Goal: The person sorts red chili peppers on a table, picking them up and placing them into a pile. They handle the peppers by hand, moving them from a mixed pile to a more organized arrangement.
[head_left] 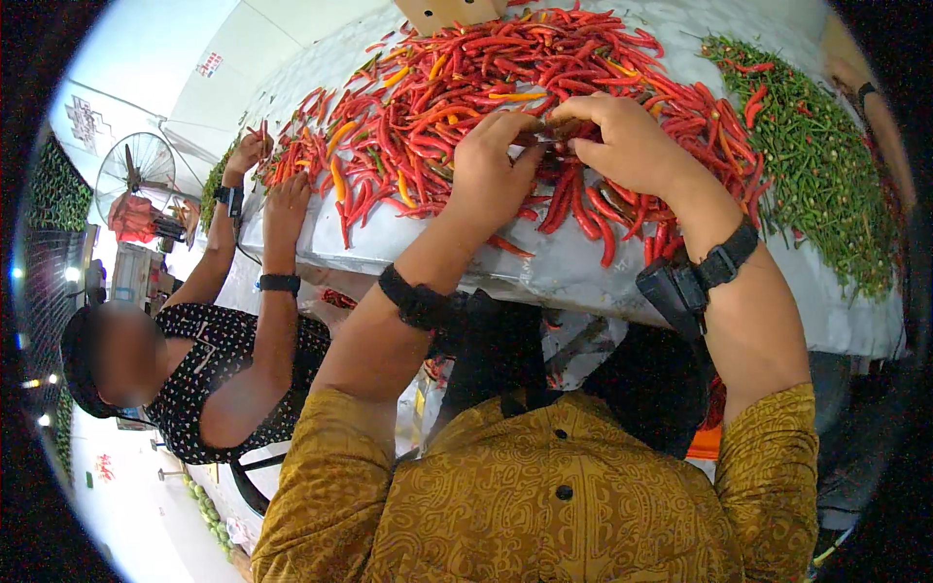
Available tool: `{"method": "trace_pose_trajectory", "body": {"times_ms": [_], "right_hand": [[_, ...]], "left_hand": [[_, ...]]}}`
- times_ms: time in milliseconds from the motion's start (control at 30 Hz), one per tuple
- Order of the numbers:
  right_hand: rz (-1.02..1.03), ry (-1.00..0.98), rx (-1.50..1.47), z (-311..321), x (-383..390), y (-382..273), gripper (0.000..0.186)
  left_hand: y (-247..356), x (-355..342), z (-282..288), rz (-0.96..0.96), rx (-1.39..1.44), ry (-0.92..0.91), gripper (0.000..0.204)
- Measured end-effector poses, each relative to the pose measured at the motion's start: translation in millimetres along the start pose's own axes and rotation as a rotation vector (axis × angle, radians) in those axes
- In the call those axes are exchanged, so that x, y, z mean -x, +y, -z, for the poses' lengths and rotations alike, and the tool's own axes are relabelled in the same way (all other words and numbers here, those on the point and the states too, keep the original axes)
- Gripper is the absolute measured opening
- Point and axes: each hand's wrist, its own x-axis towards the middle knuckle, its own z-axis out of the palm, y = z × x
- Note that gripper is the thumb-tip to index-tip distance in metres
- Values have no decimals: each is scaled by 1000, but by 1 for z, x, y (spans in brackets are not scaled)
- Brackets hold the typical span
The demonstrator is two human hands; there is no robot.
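Both my hands meet over the near side of a wide heap of red chili peppers (466, 87) on a white-covered table. My left hand (494, 165) is closed, thumb against fingers. My right hand (627, 146) is bent in a pinch just beside it, the fingertips of both nearly touching. Something small, dark and reddish-brown shows between the fingertips; most of it is hidden by the fingers. Several loose red chilies (588, 214) lie right below my hands, toward the table's near edge. A few orange ones are mixed into the heap.
Green chili stems (812, 155) are piled at the right. A cardboard box (449, 14) stands at the far edge. On the left a co-worker's hands (285, 214) handle peppers at the same table; a fan (134, 170) stands behind. Another person's arm (875, 126) shows at the far right.
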Motion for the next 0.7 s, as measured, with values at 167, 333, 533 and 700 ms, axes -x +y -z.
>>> {"method": "trace_pose_trajectory", "body": {"times_ms": [167, 333, 533, 700], "right_hand": [[5, -26, 148, 0, 1, -2, 34], [3, 15, 82, -1, 1, 2, 30], [-24, 196, -47, 0, -1, -1, 23], [-167, 394, -496, 2, -4, 8, 25]], "left_hand": [[2, 2, 0, 79, 139, 75, 29], [-6, 4, -4, 102, 276, 75, 28], [1, 5, -1, 158, 333, 82, 29], [-1, 6, 1, 180, 360, 163, 30]]}}
